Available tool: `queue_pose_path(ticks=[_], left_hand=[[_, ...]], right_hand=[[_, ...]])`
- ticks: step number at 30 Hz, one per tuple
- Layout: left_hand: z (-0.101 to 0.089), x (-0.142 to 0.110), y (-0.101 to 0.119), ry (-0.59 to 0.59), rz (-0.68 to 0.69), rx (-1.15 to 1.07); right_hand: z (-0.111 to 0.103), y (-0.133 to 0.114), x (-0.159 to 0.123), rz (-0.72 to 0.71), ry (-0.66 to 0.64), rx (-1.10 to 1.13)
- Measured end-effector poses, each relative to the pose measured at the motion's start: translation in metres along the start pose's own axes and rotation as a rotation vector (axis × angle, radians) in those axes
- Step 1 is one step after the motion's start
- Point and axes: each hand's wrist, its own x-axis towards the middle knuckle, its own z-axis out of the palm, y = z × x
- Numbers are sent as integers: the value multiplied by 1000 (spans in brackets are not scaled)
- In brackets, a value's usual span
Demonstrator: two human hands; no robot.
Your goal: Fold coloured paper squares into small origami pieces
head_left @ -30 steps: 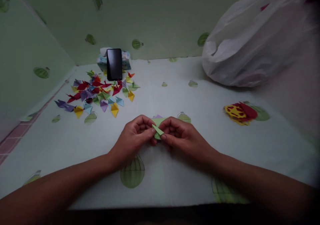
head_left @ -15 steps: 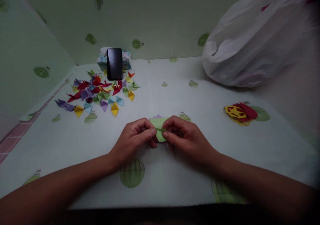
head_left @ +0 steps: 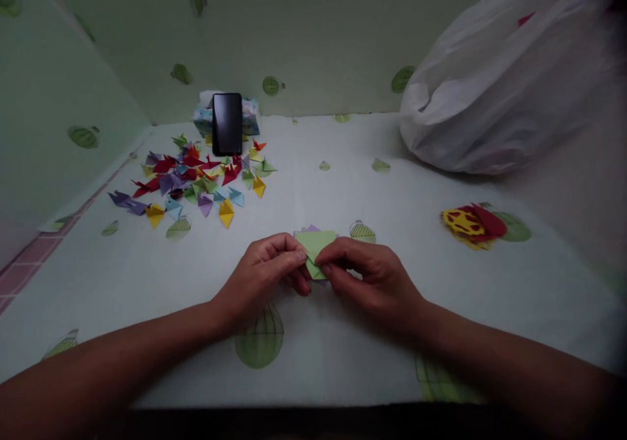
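On the tissue box behind the phone I saw a bluish pattern, too blurred for me to read; the phone itself showed my camera a dark screen. The folded green paper was nearer to my camera than the phone and to its right, between the two hands. Its visible edge ran aslant, from the left thumb down towards the right fingertips; because its colour matched the green sheet behind it, I could not tell its long axis exactly, nor which end was the point. The left hand held its left side in a narrow pinch, and the right hand pinched its right side between thumb and forefinger, so the paper sat just at the fingertips of both. Purple paper peeped from under the green sheet. In front of the phone, mostly to its left, many folded paper figures were spread; far to its right were a white plastic bag and, nearer, red and yellow pieces.
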Motion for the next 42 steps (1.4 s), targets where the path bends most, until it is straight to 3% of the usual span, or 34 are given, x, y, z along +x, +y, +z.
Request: queue_pose_path(ticks=[10,21,32,42], left_hand=[[0,0,-2,-14,-26,-27],[0,-1,0,-7,37,110],[2,-3,6,133,130,296],[1,-4,5,127,153,284]], right_hand=[[0,3,1,12,39,-8],[1,0,-1,0,46,-36],[0,-3,4,414,-107,449],[1,-2,4,483,-144,480]])
